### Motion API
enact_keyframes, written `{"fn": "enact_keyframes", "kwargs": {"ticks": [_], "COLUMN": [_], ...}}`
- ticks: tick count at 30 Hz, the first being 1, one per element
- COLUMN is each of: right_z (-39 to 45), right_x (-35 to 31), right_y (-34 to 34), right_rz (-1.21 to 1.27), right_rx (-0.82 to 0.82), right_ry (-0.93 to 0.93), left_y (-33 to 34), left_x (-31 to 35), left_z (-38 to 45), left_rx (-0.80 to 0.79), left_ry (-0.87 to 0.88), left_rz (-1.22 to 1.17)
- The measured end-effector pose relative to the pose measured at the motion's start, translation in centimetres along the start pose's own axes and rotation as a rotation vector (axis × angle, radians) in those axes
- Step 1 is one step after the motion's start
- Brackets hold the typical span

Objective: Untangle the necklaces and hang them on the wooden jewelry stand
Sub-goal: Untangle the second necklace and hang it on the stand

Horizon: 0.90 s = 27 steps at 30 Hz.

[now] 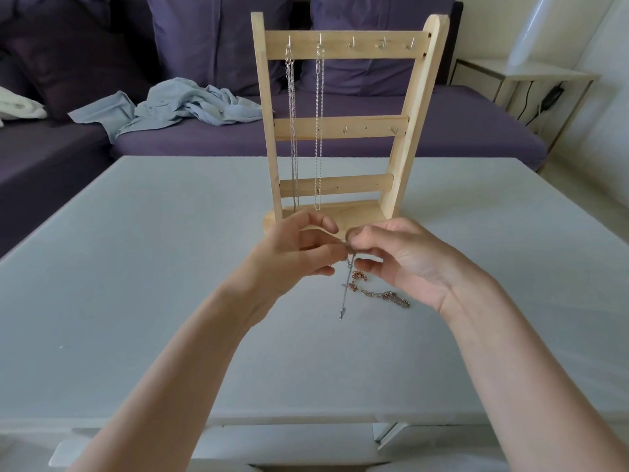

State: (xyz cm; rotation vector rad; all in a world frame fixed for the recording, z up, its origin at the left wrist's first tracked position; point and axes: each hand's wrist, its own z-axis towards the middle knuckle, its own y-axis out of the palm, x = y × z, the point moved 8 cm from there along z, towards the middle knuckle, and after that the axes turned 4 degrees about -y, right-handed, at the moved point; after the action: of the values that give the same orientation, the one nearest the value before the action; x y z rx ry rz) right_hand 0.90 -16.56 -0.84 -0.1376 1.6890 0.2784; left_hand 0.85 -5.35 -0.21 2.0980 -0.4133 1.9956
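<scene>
A wooden jewelry stand (340, 127) rises at the middle of the white table (136, 267). Two silver necklaces hang from its top-left hooks: one (292, 131) on the first hook, another (318, 131) on the second. In front of the stand's base, my left hand (296, 253) and my right hand (405, 260) both pinch a tangled knot of thin chain between their fingertips. A silver chain end (344, 298) dangles down from the knot. A rose-coloured chain (381, 294) trails from it onto the table under my right hand.
Behind the table runs a purple sofa (442, 131) with a crumpled pale-blue cloth (177, 103) on its seat. A small white side table (531, 76) stands at the far right. Several top hooks on the stand carry nothing.
</scene>
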Motion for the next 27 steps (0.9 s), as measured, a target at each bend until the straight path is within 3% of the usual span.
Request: {"fn": "enact_keyframes", "kwargs": {"ticks": [5, 27], "right_z": [-0.1, 0.1], "right_x": [-1.0, -1.0], "right_y": [-2.3, -0.7], "right_rz": [0.166, -0.026], "right_rx": [0.190, 0.096], "right_ry": [-0.051, -0.131], "left_y": [-0.6, -0.6], "left_x": [-0.9, -0.1], "left_z": [0.4, 0.4], "left_rx": [0.082, 0.129], "left_ry": [-0.010, 0.035], "left_rz": [0.155, 0.218]}}
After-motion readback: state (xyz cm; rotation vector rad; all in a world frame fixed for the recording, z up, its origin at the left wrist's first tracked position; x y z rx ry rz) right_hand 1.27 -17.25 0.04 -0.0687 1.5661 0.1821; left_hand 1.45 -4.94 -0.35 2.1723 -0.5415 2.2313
